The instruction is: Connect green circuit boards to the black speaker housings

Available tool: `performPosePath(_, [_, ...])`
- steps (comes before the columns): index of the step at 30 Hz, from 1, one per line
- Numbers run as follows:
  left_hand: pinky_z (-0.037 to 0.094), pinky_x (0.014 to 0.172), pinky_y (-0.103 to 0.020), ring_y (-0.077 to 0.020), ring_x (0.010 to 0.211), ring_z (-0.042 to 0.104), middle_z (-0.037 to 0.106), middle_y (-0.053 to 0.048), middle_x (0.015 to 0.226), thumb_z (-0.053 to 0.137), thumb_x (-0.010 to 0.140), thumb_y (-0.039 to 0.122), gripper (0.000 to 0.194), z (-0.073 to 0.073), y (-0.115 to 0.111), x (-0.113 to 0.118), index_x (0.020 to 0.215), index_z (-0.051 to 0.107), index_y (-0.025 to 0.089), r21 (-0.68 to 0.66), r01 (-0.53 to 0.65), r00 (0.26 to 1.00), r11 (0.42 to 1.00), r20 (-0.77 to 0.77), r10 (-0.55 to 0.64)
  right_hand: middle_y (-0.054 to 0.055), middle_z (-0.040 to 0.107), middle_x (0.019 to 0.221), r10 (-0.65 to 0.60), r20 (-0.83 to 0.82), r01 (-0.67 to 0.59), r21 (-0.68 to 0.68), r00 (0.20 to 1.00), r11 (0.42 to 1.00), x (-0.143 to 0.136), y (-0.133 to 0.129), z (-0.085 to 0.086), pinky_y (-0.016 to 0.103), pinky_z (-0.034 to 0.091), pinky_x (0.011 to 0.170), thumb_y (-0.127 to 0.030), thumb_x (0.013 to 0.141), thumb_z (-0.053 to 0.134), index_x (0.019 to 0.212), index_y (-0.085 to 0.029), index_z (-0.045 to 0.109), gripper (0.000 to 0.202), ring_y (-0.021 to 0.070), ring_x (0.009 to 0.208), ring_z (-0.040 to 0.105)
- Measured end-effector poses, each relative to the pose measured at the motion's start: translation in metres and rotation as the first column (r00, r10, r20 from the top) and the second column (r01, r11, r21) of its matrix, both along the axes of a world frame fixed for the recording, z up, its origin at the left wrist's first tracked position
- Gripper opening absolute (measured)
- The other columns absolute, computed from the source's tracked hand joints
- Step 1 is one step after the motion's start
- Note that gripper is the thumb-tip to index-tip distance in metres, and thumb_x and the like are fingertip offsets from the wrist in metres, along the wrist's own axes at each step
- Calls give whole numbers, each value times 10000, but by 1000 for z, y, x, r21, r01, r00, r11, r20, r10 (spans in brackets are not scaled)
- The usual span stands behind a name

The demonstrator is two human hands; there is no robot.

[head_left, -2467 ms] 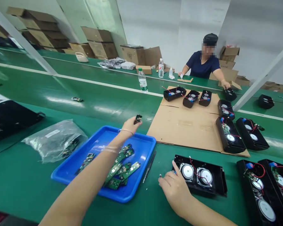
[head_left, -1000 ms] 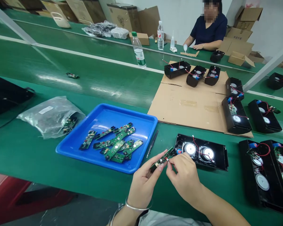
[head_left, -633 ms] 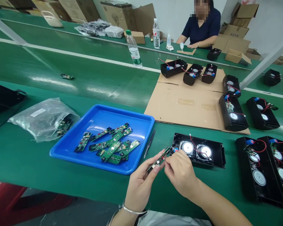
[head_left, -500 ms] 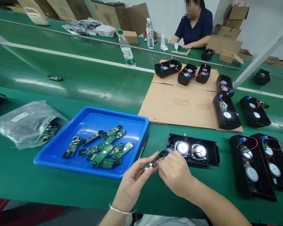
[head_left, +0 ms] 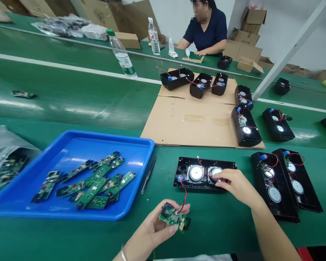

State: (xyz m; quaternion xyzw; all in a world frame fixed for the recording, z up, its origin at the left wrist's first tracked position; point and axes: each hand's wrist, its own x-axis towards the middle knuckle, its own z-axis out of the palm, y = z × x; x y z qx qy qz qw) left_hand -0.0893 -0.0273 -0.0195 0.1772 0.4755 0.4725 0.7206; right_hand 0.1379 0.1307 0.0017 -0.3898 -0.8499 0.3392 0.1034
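Circuit board point(head_left: 173, 216) — pinched in left hand point(head_left: 155, 228), right hand point(head_left: 238, 185) at speaker point(head_left: 213, 172)

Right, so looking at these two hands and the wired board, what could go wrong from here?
1. Wires run from the board in the left grip to the blue part in the case; moving the board away might tug them loose.
2. The right grip is at a speaker, near a thin lead it could snag.
3. The loose boards in the tray overlap, so they may scrape each other.
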Motion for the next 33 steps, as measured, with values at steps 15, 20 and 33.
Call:
performPosePath(15, [578,775,-323,-201,845,691,707,-25,965,533,758,282,274,-2,73,53,1019,579,213,337,-121,731,934,-606,313,41,693,747,-608,-418,353,-540,676,764,-50,-14,-29,280,479,635,-313,680,649,778,-186,552,187,167,668,616])
performPosePath(20, [584,789,-333,-220,903,680,712,-27,976,554,761,300,353,-5,74,52,1101,567,209,309,-161,740,937,-591,322,43,669,797,-367,-445,311,-196,817,930,-49,-18,-32,295,474,690,-131,793,507,797,-196,682,187,169,766,597])
performPosePath(33, [578,809,-346,-225,886,688,712,-19,1011,537,776,305,343,-6,73,53,1107,570,222,275,-92,696,957,-670,260,2,687,782,-122,-202,190,361,972,913,-50,-23,-35,340,311,709,-114,826,605,835,-195,669,104,168,765,488])
